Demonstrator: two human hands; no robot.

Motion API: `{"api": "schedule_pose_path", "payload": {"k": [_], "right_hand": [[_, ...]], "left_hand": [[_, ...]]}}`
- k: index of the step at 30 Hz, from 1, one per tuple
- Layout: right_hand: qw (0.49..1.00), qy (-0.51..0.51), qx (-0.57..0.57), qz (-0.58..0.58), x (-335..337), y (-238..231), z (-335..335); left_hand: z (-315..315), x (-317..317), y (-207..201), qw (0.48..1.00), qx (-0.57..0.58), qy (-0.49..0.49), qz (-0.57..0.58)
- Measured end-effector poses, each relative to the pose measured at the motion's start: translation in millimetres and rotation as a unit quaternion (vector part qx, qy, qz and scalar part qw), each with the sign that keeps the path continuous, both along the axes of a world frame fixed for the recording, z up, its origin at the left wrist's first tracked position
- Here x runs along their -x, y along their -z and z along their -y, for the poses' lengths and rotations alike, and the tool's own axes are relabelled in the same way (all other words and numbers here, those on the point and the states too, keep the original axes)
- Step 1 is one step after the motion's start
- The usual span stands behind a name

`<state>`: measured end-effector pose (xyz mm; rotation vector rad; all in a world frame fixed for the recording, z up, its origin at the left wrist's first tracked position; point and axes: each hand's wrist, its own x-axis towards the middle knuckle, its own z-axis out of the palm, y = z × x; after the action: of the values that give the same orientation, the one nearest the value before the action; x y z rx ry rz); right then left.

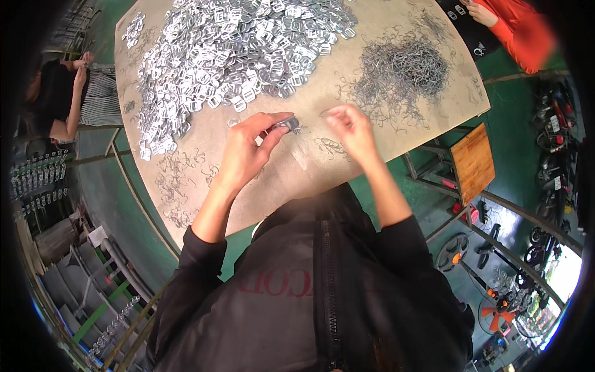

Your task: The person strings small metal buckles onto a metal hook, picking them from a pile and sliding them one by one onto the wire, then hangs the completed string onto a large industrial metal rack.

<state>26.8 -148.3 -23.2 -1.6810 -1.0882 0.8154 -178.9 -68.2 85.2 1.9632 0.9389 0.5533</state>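
My left hand point(248, 149) is over the middle of the table, thumb and fingers closed on a few metal buckles point(287, 124) held together. To its right, slightly blurred, my right hand point(353, 131) has its fingertips pinched, with a thin wire hook point(324, 113) showing at their tips. A small gap separates the two hands. Beyond them lies a large heap of silvery slide buckles point(235, 53). At the far right of it sits a tangled pile of wire hooks point(406, 68). One loose buckle point(233, 122) rests by my left hand.
Loose wire hooks point(176, 183) are scattered along the table's point(273, 198) left side. A wooden stool point(474, 162) stands beyond the right edge. One person in red sleeves point(514, 34) works at far right; another in black point(52, 93) sits at left. Fans stand at lower right.
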Motion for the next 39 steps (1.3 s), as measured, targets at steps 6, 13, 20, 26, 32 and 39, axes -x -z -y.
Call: {"api": "schedule_pose_path", "payload": {"k": [6, 13, 20, 26, 32, 39], "right_hand": [[0.94, 0.017, 0.157, 0.301, -63, 29, -31], [0.901, -0.042, 0.185, 0.39, -60, 33, -37], [0.919, -0.011, 0.13, 0.373, -58, 35, -27], [0.898, -0.022, 0.149, 0.413, -60, 44, -35], [0.912, 0.035, 0.12, 0.39, -56, 42, -23], [0.94, 0.072, 0.107, 0.317, -65, 30, -31]], "left_hand": [[-5, 3, -5, 0.999, -0.015, -0.036, -0.02], [-4, 7, -5, 0.999, -0.017, -0.049, -0.016], [4, 9, -2, 0.998, -0.009, -0.055, 0.013], [10, 8, -2, 0.998, -0.033, -0.045, 0.028], [20, 6, -1, 0.998, -0.02, -0.039, 0.041], [24, 5, 3, 0.998, -0.02, -0.048, 0.047]]}}
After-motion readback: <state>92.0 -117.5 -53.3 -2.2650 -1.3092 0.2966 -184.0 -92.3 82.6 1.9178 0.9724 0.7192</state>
